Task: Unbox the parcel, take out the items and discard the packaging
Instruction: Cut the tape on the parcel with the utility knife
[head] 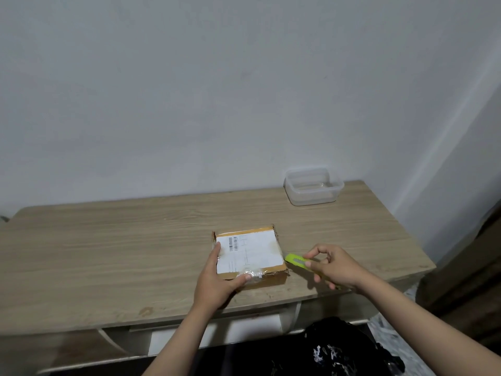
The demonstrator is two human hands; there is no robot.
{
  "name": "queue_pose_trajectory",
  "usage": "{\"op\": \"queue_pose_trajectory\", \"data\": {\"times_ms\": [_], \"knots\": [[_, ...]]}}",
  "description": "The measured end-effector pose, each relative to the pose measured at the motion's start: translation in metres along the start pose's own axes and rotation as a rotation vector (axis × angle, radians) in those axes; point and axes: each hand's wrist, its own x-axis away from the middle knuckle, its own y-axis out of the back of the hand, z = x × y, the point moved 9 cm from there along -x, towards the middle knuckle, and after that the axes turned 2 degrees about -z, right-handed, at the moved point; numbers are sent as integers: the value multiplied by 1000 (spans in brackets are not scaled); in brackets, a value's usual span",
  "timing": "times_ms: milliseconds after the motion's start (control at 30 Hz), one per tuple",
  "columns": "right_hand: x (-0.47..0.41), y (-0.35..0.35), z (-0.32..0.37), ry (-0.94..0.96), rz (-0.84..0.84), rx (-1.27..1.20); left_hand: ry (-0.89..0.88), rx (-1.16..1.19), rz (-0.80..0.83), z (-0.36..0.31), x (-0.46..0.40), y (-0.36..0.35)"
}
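A small flat cardboard parcel (pixel 254 252) with a white shipping label and clear tape lies on the wooden table (pixel 135 240), near its front edge. My left hand (pixel 217 280) rests on the parcel's near left corner, thumb along the front edge and fingers up the left side. My right hand (pixel 330 264) is just right of the parcel and grips a yellow-green utility knife (pixel 294 259). The knife's tip points at the parcel's right side. I cannot tell whether the blade is out.
A clear plastic container (pixel 313 189) stands at the table's back right, near the white wall. A dark wooden piece of furniture (pixel 466 280) stands to the right of the table. Black printed fabric (pixel 339 348) lies below the table's front edge.
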Motion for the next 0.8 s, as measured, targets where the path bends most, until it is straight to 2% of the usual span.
{"op": "queue_pose_trajectory", "data": {"times_ms": [233,367,500,567,667,800], "knots": [[6,17,0,55,-136,-47,69,-47,-32,8,10,4],[15,14,6,98,-145,-89,-15,2,-61,3,-18,26],[24,6,11,123,-117,-126,-48,3,215,-1,-42,19],[28,3,12,130,-109,-132,-49,-13,247,-3,-46,20],[32,2,13,146,-120,-132,-89,-12,229,-7,-41,23],[35,-1,9,151,-162,-130,-49,-112,158,3,-19,21]]}}
